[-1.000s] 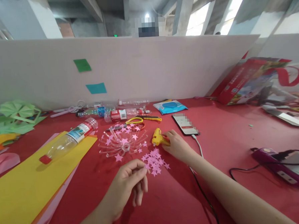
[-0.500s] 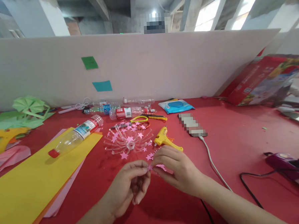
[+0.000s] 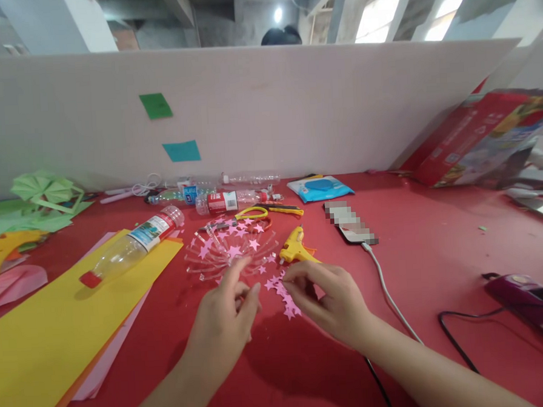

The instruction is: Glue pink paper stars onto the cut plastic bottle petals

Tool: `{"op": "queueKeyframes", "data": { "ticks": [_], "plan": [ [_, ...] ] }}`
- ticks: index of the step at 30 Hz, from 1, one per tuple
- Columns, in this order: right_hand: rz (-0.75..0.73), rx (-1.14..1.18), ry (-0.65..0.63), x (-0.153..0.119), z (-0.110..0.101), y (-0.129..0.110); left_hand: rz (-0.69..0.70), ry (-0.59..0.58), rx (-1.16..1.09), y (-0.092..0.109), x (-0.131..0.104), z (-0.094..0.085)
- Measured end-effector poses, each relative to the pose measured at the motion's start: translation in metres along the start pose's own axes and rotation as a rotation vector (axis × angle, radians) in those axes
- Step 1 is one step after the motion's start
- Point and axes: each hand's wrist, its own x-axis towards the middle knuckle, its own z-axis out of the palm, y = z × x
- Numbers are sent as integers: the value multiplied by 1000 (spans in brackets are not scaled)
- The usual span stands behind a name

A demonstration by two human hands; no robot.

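Note:
My left hand [image 3: 226, 309] is over the red table, its index finger stretched toward the clear plastic strips [image 3: 202, 268] of a cut bottle piece; thumb and index are apart and nothing shows between them. My right hand [image 3: 328, 297] has thumb and forefinger pinched together beside a pile of pink paper stars [image 3: 285, 300]; whatever lies in the pinch, if anything, is too small to name. More pink stars [image 3: 234, 251] lie on the plastic strips. Just beyond my right hand rests a yellow glue gun [image 3: 294, 248].
A bottle [image 3: 134, 244] lies on yellow paper [image 3: 72, 317] at left. Behind are scissors [image 3: 252, 213], a labelled bottle [image 3: 223, 201] and a wipes pack [image 3: 320, 189]. Right are a cabled phone [image 3: 351, 223], a power strip [image 3: 527, 305] and a red box [image 3: 468, 135].
My hands have moved apart. The left has left the pink star between them and opened, reaching up toward the plastic strips. The right stays pinched, slightly farther right.

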Motion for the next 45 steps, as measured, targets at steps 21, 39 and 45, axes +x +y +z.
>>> {"op": "queueKeyframes", "data": {
  "ticks": [21,39,45],
  "plan": [
    [46,100,-80,-6,31,2,73,4,-90,-13,-2,7],
    [-265,-169,-52,-1,28,3,101,3,-33,-12,-3,6],
    [-182,-111,-79,-5,31,7,105,21,-49,-12,-3,6]
  ]
}}
